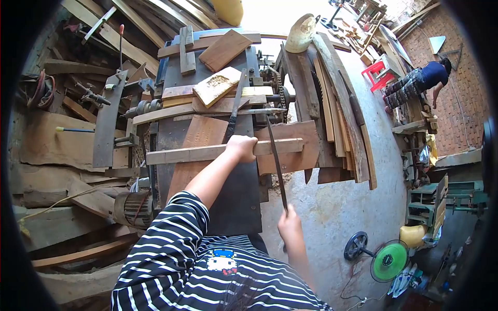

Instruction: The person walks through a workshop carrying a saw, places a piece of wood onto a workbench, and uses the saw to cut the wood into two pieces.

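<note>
My left hand (241, 149) is closed around a long wooden strip (192, 154), holding it down across a reddish board (199, 136) and a wider brown board (311, 135) on the machine table. My right hand (290, 225) grips the lower end of a long, narrow, dark saw (277, 166). Its blade crosses the strip near the right end; the teeth are too small to make out. Just beyond my left hand lies a dark blade with a black-wrapped handle (233, 118). A hollowed wooden block (218, 85) rests farther back among other boards.
The dark machine table (236, 199) carries several loose planks. Stacked timber (337, 103) stands right of it, beside a gear and chain (282, 96). A motor (134, 208) sits at left. A green fan (389, 260) is on the floor at lower right. Another person (433, 78) bends over at upper right.
</note>
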Motion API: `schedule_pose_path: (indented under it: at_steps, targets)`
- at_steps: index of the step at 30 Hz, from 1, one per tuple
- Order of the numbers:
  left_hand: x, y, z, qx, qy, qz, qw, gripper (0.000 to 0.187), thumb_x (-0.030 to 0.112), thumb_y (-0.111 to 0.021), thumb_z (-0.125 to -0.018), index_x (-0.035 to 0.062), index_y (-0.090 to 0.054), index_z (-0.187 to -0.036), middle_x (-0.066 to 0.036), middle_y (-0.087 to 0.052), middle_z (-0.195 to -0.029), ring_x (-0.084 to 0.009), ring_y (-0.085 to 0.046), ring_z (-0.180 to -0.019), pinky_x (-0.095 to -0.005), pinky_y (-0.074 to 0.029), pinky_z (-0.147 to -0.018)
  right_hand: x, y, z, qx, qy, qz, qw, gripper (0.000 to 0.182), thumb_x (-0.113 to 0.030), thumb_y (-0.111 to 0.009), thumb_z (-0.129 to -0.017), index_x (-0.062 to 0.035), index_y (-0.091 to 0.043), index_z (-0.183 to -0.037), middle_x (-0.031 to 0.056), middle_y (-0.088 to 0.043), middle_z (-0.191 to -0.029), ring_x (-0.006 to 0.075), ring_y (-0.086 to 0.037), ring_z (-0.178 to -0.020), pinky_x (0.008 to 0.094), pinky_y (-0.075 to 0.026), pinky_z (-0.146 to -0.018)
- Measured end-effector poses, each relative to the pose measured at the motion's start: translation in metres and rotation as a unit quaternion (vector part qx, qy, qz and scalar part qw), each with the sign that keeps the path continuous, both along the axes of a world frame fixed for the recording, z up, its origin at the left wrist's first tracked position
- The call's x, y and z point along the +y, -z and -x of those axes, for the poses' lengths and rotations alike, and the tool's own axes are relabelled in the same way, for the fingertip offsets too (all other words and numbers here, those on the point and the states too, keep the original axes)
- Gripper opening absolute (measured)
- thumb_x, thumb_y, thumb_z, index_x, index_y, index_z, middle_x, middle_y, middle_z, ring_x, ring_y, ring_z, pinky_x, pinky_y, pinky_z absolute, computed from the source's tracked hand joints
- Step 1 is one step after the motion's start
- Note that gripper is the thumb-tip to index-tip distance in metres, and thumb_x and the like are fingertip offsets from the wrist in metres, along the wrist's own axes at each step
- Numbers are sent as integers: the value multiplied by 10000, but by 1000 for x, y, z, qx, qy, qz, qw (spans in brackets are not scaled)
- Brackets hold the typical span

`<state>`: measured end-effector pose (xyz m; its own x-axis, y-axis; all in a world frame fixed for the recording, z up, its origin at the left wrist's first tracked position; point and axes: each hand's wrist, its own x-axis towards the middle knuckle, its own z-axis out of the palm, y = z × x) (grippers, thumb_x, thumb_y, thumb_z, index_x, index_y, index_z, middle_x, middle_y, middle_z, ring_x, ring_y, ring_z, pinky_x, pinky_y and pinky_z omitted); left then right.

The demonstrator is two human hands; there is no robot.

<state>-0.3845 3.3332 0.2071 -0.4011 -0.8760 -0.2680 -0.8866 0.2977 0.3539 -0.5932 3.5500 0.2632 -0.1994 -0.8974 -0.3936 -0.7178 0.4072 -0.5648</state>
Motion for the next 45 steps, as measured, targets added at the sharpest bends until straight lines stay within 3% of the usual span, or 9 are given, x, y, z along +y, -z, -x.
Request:
schedule_pose_path:
  at_steps: [4,12,15,22,25,30,36,39,45]
  targets:
    - [3,0,0,2,-28,-5,1000,286,245,-640,-653,107,-627,-903,-126,-680,-844,-300,-660,-831,-416,-518,-725,32,-38,5,9,3,-36,999,233,-143,-502,-894,0,-537,-1074,322,-597,-776,485,-596,-754,528,-477,-611]
    - [4,7,-2,21,-25,35,999,250,231,-636,-647,99,-609,-858,-131,-675,-798,-302,-665,-768,-413,-520,-656,-72,28,-34,33,6,21,999,180,-132,-491,-912,-15,-538,-1042,303,-605,-823,482,-580,-828,489,-481,-658]
    - [8,6,-1,25,-18,30,999,244,240,-630,-652,113,-608,-860,-120,-676,-793,-299,-665,-763,-415,-520,-662,-50,8,-20,11,-25,32,999,225,-166,-470,-915,-24,-503,-1087,320,-602,-809,495,-585,-800,547,-472,-649]
    - [6,6,-1,21,-17,-9,1000,294,262,-659,-633,113,-614,-883,-111,-678,-824,-289,-663,-803,-410,-521,-693,38,-41,5,-4,24,-57,998,181,-151,-519,-895,-13,-522,-1013,321,-594,-781,492,-585,-780,531,-468,-617]
    - [5,4,-1,21,-21,-9,1000,308,261,-660,-625,113,-617,-891,-111,-680,-832,-290,-662,-807,-409,-522,-696,-5,-11,-1,-19,-21,37,999,163,-142,-505,-905,-8,-518,-998,320,-587,-756,480,-590,-759,518,-462,-594]
    - [5,2,-1,14,-28,-3,999,292,258,-658,-625,119,-619,-878,-114,-679,-832,-290,-663,-805,-411,-521,-692,-51,8,-12,-9,-16,17,1000,156,-131,-502,-914,-9,-540,-1002,295,-596,-788,480,-583,-809,485,-469,-651]
    - [6,2,0,13,-21,7,1000,266,241,-651,-632,114,-617,-863,-110,-677,-815,-294,-661,-797,-410,-520,-685,53,-32,22,-20,3,-27,999,140,-146,-513,-899,-25,-515,-971,309,-586,-732,482,-586,-740,527,-458,-578]
    - [5,6,-1,11,-15,10,1000,265,245,-648,-638,114,-617,-866,-110,-678,-814,-292,-662,-797,-408,-522,-683,37,-34,21,6,5,-57,998,137,-152,-514,-897,-32,-525,-962,302,-587,-727,486,-579,-750,533,-455,-583]
    - [5,8,-1,17,-8,27,999,262,254,-640,-636,115,-620,-857,-116,-674,-793,-301,-662,-768,-418,-521,-677,-64,26,-25,-19,17,53,998,148,-123,-504,-894,1,-548,-961,303,-594,-776,479,-579,-775,507,-463,-621]
